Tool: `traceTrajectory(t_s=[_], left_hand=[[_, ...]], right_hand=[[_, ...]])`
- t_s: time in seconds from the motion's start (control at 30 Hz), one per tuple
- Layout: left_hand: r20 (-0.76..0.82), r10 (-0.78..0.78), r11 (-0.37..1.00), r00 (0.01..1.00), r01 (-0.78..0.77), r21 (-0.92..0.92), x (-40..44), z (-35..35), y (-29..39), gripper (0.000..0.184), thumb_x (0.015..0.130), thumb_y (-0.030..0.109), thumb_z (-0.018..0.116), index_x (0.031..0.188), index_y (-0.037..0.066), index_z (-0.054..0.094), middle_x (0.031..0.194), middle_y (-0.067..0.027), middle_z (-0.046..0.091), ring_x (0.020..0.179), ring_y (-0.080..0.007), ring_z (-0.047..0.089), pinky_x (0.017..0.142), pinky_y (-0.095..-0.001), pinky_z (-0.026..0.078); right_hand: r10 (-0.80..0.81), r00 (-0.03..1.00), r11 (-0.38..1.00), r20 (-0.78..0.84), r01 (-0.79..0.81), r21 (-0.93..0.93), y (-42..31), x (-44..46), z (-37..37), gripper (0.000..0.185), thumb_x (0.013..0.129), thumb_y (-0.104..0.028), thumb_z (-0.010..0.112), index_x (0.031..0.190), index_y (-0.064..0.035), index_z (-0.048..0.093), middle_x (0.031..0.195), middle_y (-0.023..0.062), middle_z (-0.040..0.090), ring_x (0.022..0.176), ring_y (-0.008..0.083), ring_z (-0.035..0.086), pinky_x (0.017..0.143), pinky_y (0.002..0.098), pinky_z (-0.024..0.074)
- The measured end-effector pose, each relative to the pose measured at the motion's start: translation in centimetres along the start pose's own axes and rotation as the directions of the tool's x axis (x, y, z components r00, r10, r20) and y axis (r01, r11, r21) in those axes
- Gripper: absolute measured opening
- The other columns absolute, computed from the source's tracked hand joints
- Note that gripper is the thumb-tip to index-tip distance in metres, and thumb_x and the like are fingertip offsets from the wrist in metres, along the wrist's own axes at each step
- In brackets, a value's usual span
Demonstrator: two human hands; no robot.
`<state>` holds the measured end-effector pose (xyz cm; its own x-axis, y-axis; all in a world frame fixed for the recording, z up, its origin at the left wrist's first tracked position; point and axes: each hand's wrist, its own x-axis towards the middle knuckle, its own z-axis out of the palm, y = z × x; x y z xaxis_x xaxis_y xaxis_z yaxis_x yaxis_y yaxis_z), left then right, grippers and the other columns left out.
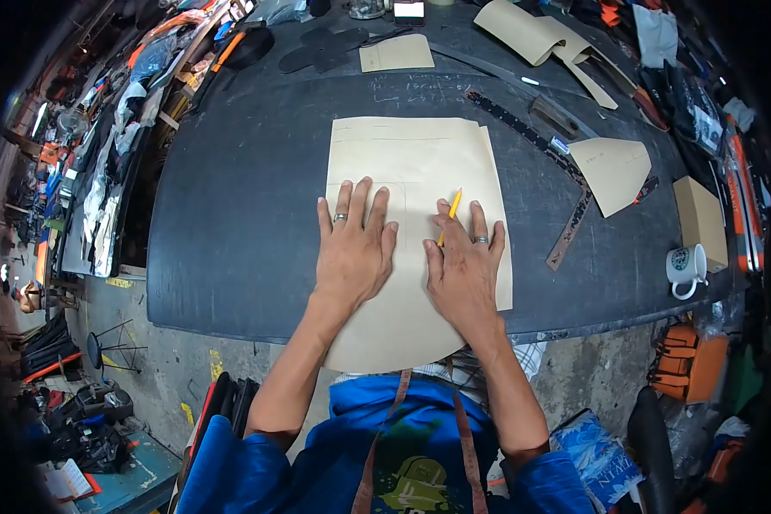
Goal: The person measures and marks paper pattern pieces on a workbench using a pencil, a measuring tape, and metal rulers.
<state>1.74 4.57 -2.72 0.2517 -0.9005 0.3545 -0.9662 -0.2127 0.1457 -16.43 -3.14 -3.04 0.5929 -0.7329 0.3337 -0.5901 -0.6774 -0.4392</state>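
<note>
A large sheet of tan paper (403,154) with faint pencil lines lies on the dark table, its curved lower end hanging over the front edge. My left hand (354,244) rests flat on the paper's left side, fingers spread, holding nothing. On the right side of the sheet my right hand (465,265) lies palm down with a yellow pencil (455,204) held between its fingers, the pencil's tip pointing away from me. More paper shows beneath the sheet along its right edge.
Right of the paper lie a dark metal square (522,127), a cut paper piece (612,171), a cardboard box (701,223) and a white mug (686,268). At the back are a small paper piece (397,54) and curled paper (522,32). The table's front edge (206,331) is near me.
</note>
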Motion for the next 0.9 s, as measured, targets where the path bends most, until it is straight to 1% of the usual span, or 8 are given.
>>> traceTrajectory(t_s=[0.47,0.8,0.9], left_hand=[[0.008,-0.005,1.0,1.0,0.005,0.008,0.1,0.0,0.0,0.052,0.117,0.031,0.056,0.162,0.004,0.057,0.17,-0.024,0.051,0.161,-0.0499,0.045,0.13,-0.0772,0.033],[0.0,0.0,1.0,1.0,0.0,0.008,0.0,0.2,-0.1,0.053,0.117,0.031,0.057,0.162,0.004,0.057,0.17,-0.0239,0.05,0.16,-0.0502,0.045,0.129,-0.0775,0.034],[0.005,0.006,1.0,1.0,-0.006,-0.002,0.0,0.3,-0.2,0.052,0.117,0.031,0.057,0.161,0.004,0.058,0.17,-0.0241,0.051,0.161,-0.0503,0.045,0.129,-0.0775,0.034]], right_hand=[[-0.011,1.0,1.0,-0.017,0.011,-0.006,0.2,-0.1,0.3,0.037,0.115,-0.021,0.062,0.148,-0.0065,0.069,0.158,0.0108,0.072,0.166,0.0438,0.043,0.135,0.0723,0.0172],[0.022,1.0,1.0,0.005,-0.022,0.006,-0.5,0.1,0.3,0.036,0.116,-0.02,0.06,0.148,-0.0065,0.068,0.161,0.011,0.07,0.167,0.0456,0.041,0.135,0.0729,0.0162],[-0.037,0.999,0.999,0.005,0.037,0.036,-1.5,0.8,1.0,0.037,0.117,-0.021,0.059,0.15,-0.0062,0.066,0.163,0.0116,0.069,0.168,0.0472,0.039,0.134,0.0756,0.0152]])
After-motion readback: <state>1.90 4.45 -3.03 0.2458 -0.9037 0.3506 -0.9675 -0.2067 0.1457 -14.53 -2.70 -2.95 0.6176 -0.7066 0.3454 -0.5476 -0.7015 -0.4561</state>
